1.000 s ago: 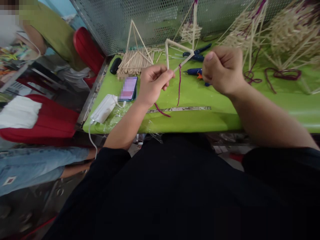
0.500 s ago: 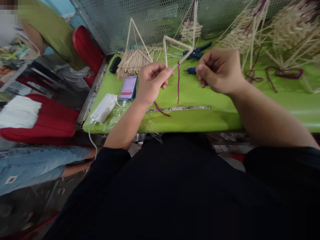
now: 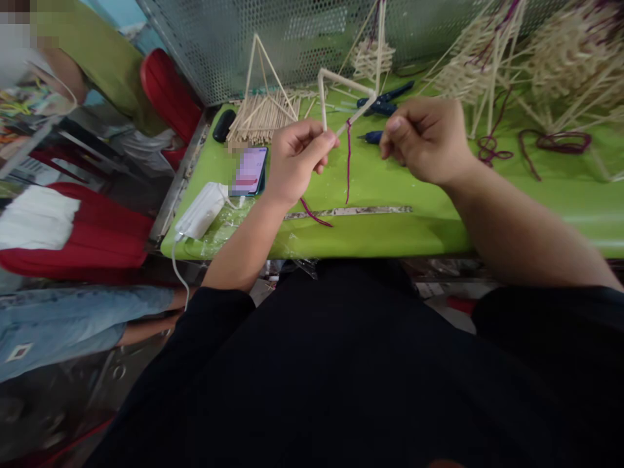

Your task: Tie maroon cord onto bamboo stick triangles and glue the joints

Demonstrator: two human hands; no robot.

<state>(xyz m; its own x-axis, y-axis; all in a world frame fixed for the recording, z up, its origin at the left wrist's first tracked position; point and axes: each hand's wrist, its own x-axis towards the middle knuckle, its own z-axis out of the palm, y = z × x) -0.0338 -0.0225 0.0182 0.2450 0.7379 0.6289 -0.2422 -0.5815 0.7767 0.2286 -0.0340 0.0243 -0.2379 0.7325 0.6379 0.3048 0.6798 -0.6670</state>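
Note:
My left hand pinches the lower corner of a small four-sided frame of pale wooden sticks, held above the green table. A purple yarn is tied around one side of it and hangs straight down. Another purple yarn end comes out from under my left wrist. To the right of the frame, my right hand is closed with thumb and fingers together; anything in it is hidden. Beside its fingertips lies a dark blue tool with a thin tip, and dark blue pliers lie behind.
A stick pyramid stands at a pile of sticks. A phone, a white power bank and a metal ruler lie on the green table. Stick structures stand at right. Another person is at left.
My right hand has shifted very slightly left, and its fingers have turned a little. My left hand and the stick frame stay in place.

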